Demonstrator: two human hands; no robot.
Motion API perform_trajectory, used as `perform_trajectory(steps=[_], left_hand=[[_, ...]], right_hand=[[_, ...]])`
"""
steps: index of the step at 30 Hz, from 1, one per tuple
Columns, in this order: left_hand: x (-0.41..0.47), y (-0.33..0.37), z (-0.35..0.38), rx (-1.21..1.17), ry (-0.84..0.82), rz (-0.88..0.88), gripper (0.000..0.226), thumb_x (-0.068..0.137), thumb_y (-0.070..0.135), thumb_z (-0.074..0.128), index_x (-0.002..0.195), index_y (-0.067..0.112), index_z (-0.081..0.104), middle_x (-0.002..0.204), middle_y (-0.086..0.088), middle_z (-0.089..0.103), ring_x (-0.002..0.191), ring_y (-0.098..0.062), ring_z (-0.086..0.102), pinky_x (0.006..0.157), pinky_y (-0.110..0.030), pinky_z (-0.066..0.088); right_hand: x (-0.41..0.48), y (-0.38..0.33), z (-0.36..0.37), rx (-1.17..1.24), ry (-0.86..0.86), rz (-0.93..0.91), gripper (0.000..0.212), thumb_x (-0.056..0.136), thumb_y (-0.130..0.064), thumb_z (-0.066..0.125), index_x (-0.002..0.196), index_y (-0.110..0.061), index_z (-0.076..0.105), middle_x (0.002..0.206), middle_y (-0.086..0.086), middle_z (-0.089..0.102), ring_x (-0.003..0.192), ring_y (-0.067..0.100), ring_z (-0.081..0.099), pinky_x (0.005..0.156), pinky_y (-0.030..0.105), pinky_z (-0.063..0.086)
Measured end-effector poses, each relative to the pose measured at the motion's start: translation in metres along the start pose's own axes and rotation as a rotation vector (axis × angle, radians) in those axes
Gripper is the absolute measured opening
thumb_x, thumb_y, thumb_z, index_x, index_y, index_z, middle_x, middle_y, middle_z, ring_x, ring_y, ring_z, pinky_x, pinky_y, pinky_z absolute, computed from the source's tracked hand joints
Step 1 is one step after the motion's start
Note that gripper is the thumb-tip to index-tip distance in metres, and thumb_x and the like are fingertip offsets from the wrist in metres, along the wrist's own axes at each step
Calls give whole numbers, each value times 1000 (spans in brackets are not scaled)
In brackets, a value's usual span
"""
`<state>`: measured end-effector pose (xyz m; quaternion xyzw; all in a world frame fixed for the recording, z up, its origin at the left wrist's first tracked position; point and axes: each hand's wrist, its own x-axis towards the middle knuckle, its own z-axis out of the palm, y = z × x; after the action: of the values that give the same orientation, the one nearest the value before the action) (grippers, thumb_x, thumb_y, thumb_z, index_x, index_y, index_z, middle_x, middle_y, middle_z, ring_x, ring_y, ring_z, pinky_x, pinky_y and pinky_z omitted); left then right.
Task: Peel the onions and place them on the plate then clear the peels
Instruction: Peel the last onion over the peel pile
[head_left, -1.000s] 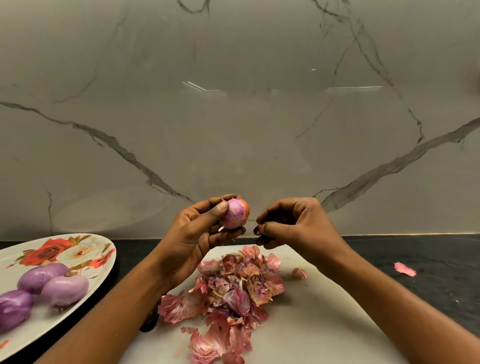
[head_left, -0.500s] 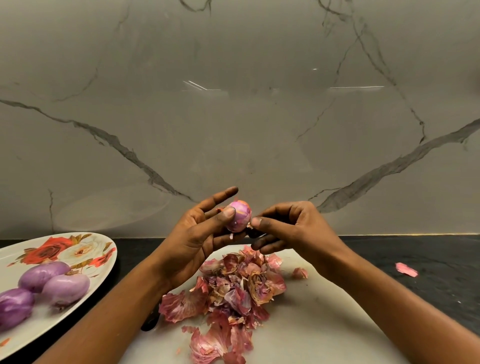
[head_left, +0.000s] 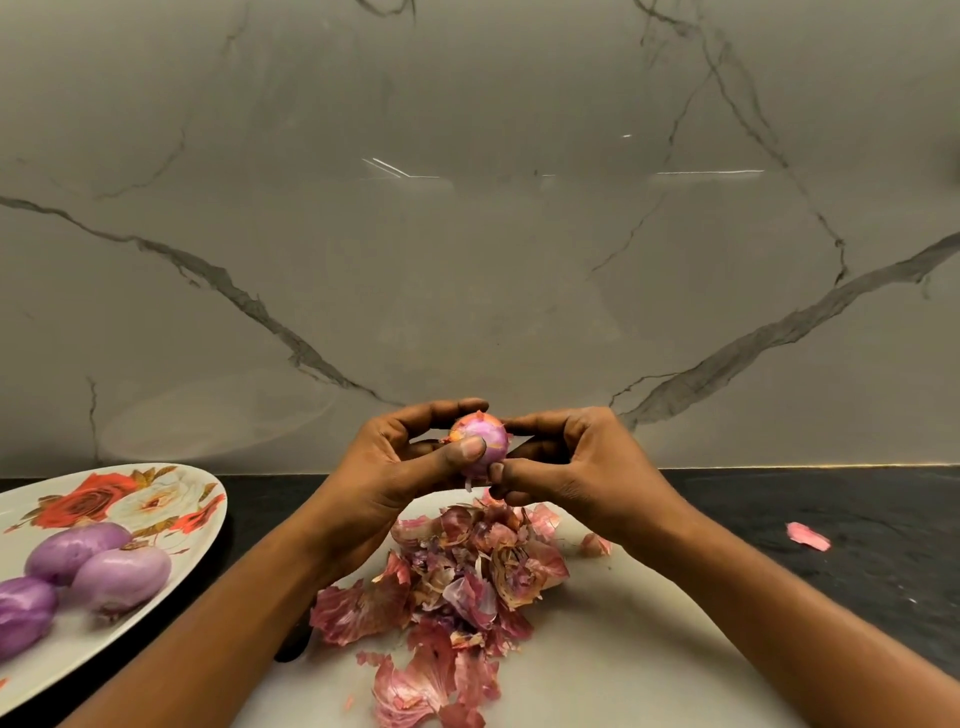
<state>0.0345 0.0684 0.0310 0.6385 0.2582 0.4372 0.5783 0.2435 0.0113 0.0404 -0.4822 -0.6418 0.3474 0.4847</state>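
I hold a small purple onion (head_left: 485, 436) with bits of orange skin still on it, in the air above a white cutting board (head_left: 639, 639). My left hand (head_left: 395, 478) grips it, thumb pressed on its front. My right hand (head_left: 571, 467) pinches at the onion's right and lower side with its fingertips. A heap of pink-red peels (head_left: 457, 577) lies on the board under my hands. At the left, a flowered plate (head_left: 171, 499) holds three peeled purple onions (head_left: 119, 571).
The board lies on a dark countertop (head_left: 857, 509). A marble wall (head_left: 467, 234) rises just behind my hands. One stray peel (head_left: 808, 535) lies on the counter to the right. A dark object (head_left: 293, 644) pokes out from beneath my left forearm.
My right hand has closed in onto the onion from the right. My left fingers, spread half a second ago, have curled back around the onion.
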Motion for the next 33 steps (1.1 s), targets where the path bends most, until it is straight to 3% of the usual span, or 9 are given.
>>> perform_trajectory(steps=[6,10,13,18,25,28,33], left_hand=[[-1,2,0,-44,6,-5,48,79,13,76,127,13,73,123,-10,76,111,-31,75,88,-35,65],[1,0,-3,-108,-24,-14,41,89,12,80,130,12,73,131,-15,72,118,-38,72,91,-39,64],[3,-1,-6,-174,-65,-28,46,89,14,71,136,11,69,136,-18,69,123,-41,68,97,-44,62],[4,-1,-8,-281,-72,-59,45,90,14,67,135,10,71,135,-22,68,119,-44,69,94,-42,63],[5,0,-6,-356,-48,-65,41,97,15,65,137,14,69,137,-25,65,115,-44,71,88,-41,65],[4,1,-2,-309,-22,-50,41,97,18,60,137,14,67,137,-22,66,119,-43,69,90,-39,65],[1,2,2,-215,-41,-49,45,95,21,62,139,16,58,132,-24,68,110,-35,74,83,-32,65]], right_hand=[[0,0,-3,37,49,-17,34,90,6,75,116,-16,75,89,10,82,80,25,81,73,28,65],[2,-1,-4,56,54,-34,32,90,3,76,112,-20,77,89,9,82,80,25,81,70,25,64],[2,-1,-4,70,79,-42,27,92,3,75,110,-17,79,89,7,82,81,23,81,69,24,63],[4,0,-10,132,157,-8,22,95,6,69,97,-13,81,85,10,81,80,24,80,70,22,63],[5,2,-10,119,74,34,17,97,-3,71,110,-8,80,92,12,82,85,27,80,75,30,66],[6,4,-9,96,56,17,29,90,-13,81,119,-7,77,96,11,82,88,28,80,79,37,67],[6,9,-4,-37,23,-46,39,83,-23,89,120,-17,78,104,-1,82,93,17,80,74,34,66]])
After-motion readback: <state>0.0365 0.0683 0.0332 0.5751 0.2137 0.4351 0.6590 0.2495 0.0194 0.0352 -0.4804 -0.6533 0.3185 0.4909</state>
